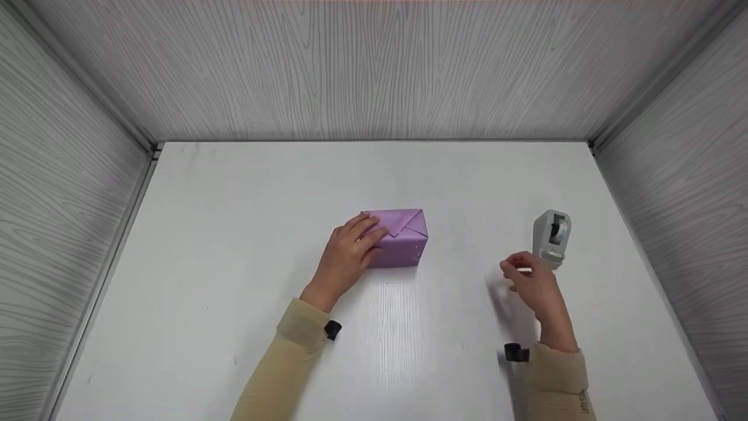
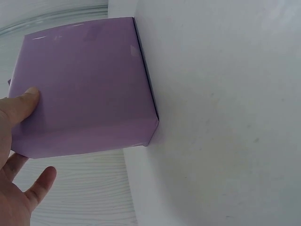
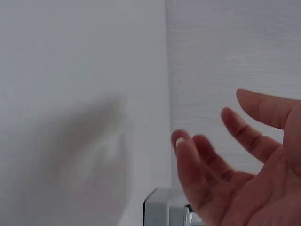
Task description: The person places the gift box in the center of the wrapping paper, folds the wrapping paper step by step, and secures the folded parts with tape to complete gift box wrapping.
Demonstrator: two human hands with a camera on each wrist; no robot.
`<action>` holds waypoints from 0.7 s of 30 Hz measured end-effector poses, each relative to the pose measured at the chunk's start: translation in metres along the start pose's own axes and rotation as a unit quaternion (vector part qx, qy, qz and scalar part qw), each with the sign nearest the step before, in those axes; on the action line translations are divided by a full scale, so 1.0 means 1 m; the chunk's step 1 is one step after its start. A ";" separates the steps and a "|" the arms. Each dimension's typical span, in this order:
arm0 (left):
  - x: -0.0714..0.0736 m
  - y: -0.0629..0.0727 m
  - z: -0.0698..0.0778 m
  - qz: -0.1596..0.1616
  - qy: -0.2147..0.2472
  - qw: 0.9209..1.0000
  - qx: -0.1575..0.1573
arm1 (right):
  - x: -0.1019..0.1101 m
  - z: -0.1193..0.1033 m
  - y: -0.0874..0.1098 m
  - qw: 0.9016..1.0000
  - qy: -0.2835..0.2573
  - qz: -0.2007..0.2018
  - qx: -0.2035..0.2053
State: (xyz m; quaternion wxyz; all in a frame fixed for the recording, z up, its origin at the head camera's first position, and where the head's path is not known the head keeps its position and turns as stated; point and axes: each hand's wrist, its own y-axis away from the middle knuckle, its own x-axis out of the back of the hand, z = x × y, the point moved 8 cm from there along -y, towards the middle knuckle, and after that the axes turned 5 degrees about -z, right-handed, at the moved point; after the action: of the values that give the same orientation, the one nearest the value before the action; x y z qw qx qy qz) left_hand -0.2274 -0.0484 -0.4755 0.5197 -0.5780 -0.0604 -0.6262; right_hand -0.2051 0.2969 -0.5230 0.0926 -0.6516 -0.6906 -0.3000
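A box wrapped in purple paper (image 1: 392, 252) stands on the white table, with folded triangular flaps on its upper side. My left hand (image 1: 345, 254) holds its left end, fingers over the top. The thumb (image 2: 23, 106) lies against the purple front face in the left wrist view. Off to the right, my right hand (image 1: 533, 283) hovers over the table with its fingers loosely bent. Between its fingertips (image 3: 231, 115) nothing shows in the right wrist view. A grey tape dispenser (image 1: 550, 237) stands just beyond that hand, its front end close to the knuckles.
The white table (image 1: 245, 193) is bordered by wood-grain panels at the left, back and right. The back panel (image 1: 374, 70) rises behind the table's far edge. Both wrists carry small black devices next to beige sleeves (image 1: 277, 371).
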 end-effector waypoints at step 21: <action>0.002 0.001 0.004 0.015 -0.023 1.000 -0.011 | -0.111 -0.123 -0.001 0.951 -0.169 -0.125 0.227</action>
State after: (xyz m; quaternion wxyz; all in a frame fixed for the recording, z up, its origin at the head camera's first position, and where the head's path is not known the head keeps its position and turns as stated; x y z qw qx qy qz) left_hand -0.2242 -0.0472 -0.4734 0.5214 -0.5990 -0.0567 -0.6051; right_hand -0.2234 0.1375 -0.4824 0.0820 -0.5630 -0.8218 -0.0303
